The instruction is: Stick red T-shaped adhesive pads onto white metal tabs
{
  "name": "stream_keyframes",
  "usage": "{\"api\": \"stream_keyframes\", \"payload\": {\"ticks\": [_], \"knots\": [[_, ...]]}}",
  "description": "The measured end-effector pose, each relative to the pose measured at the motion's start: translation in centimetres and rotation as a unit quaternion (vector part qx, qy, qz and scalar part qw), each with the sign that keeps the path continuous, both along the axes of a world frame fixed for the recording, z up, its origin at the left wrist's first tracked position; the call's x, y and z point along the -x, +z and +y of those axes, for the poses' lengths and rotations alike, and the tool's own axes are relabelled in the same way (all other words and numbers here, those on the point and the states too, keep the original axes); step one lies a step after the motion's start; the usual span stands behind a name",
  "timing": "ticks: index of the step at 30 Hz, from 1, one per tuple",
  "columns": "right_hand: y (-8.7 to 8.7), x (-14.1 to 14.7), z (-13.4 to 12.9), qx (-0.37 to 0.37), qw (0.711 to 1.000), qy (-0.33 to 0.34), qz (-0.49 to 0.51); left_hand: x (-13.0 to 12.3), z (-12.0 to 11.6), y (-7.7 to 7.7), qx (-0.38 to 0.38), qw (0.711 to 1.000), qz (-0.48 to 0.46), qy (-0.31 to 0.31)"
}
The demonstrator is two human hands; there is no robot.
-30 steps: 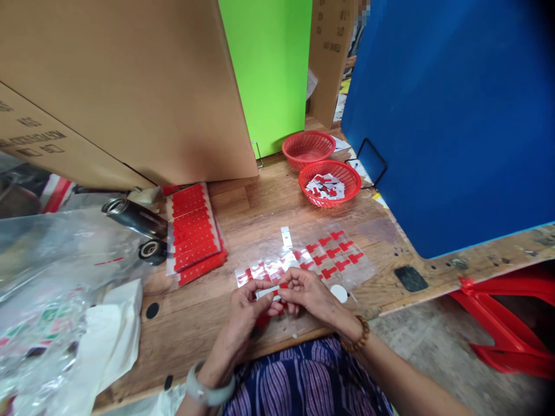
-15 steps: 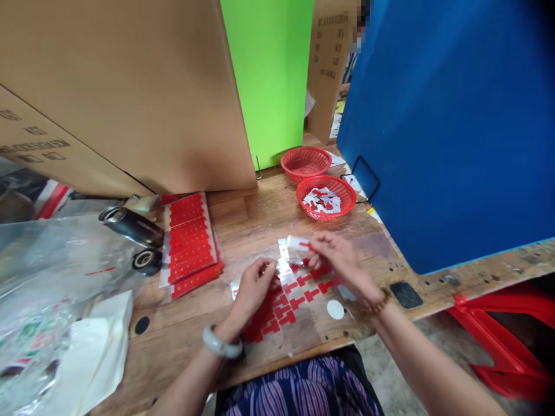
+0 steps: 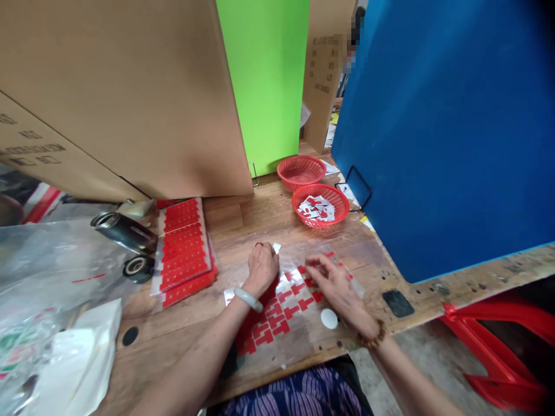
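Observation:
A clear sheet with red T-shaped stickers [image 3: 281,309] lies on the wooden table before me. My left hand [image 3: 263,267] rests at the sheet's upper left with its fingers curled, and a small white piece [image 3: 276,248] shows just beyond its fingertips; what the fingers hold is hidden. Over the sheet's right part is my right hand [image 3: 332,283], fingers bent and apart, with nothing seen between them. A red basket [image 3: 299,217] behind the sheet holds white pieces with red marks, and a second red basket [image 3: 301,171] stands behind it.
Stacked red sticker sheets [image 3: 182,245], a dark flask [image 3: 125,232] and its lid [image 3: 139,267] are on the left, beside plastic bags [image 3: 56,248]. Cardboard [image 3: 151,104], green [image 3: 269,75] and blue panels [image 3: 446,127] stand behind. A red stool [image 3: 489,341] is at the right.
The white piece with a red mark has left my right hand, whose fingers have opened over the sheet. My left hand has moved forward to the small white piece at the sheet's top.

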State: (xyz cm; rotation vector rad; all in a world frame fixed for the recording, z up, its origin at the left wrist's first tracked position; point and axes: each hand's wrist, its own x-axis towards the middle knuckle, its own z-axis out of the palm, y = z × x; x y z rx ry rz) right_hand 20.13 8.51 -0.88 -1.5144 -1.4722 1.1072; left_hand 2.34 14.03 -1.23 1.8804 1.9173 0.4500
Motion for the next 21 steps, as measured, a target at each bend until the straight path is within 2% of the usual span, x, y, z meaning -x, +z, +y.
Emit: {"api": "stream_keyframes", "payload": {"ticks": [4, 13, 17, 21], "knots": [[-1.6, 1.1, -2.4, 0.023, 0.998, 0.018, 0.05, 0.3, 0.2, 0.0, 0.008, 1.0, -0.022, 0.014], [-1.4, 1.3, -3.1, -0.01, 1.0, 0.016, -0.01, 1.2, 2.0, -0.5, 0.046, 0.985, -0.154, 0.07], [-1.1, 1.7, -3.3, -0.041, 0.998, 0.026, -0.032, 1.8, 1.0, -0.1, 0.031, 0.958, -0.271, 0.094], [-0.3, 2.9, -3.5, -0.092, 0.992, 0.057, -0.066, 3.8, -1.6, 1.0, 0.054, 0.909, -0.393, 0.127]]}}
